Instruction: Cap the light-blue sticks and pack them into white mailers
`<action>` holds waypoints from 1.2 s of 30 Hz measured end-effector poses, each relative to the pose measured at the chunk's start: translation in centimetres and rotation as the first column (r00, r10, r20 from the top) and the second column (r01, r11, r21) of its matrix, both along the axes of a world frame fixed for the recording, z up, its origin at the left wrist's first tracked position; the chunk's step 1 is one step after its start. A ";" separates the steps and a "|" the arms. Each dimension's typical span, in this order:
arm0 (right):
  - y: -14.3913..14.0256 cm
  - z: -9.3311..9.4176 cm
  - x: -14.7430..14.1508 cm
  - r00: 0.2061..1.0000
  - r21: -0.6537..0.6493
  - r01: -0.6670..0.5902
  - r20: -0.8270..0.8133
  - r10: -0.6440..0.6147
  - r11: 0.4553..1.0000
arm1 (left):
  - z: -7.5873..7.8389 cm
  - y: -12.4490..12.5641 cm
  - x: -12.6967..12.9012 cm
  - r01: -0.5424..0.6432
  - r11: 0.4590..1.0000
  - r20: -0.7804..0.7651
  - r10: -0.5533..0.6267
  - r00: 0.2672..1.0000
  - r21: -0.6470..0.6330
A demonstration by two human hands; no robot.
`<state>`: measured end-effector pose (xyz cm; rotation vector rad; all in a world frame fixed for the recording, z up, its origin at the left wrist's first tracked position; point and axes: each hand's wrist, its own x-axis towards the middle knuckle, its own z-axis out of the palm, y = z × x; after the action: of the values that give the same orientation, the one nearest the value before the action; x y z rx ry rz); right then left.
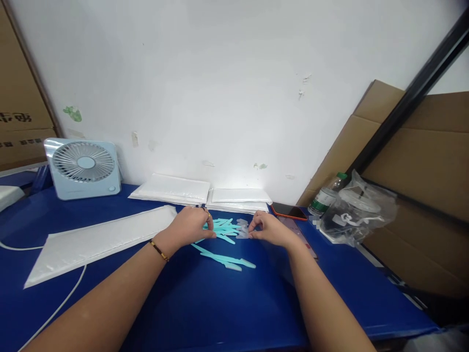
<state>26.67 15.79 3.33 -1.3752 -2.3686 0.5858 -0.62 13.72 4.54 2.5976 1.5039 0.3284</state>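
Blue tabletop (220, 313) against a white wall, with a desk fan (83, 168) at the far left. Left hand (190, 226) and right hand (269, 229), both with fingers pinched, grip pieces from the heap of turquoise plastic sticks (223, 229) lying between them; two sticks (225, 259) lie just nearer the person.

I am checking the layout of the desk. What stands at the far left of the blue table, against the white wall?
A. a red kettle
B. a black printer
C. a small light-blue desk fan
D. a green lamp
C: a small light-blue desk fan with a round grille stands on the blue table by the white wall.
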 end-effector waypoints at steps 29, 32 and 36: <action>-1.1 -0.7 -2.7 0.964 -0.146 -0.263 -0.007 0.265 0.954 | -1.2 -1.4 1.9 0.112 0.987 -0.051 -0.118 0.992 -0.113; -1.0 -0.8 -2.7 0.962 -0.137 -0.274 -0.026 0.274 0.952 | -1.0 -1.3 1.7 0.118 0.989 -0.058 -0.124 0.991 -0.091; -0.9 0.2 -0.8 0.987 -0.125 -0.158 -0.055 0.152 0.979 | -0.5 -1.1 0.8 0.057 0.994 -0.031 -0.060 0.998 -0.088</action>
<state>25.90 14.87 3.49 -1.2211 -2.4537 0.8182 0.17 12.66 4.00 2.5850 1.4160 0.2093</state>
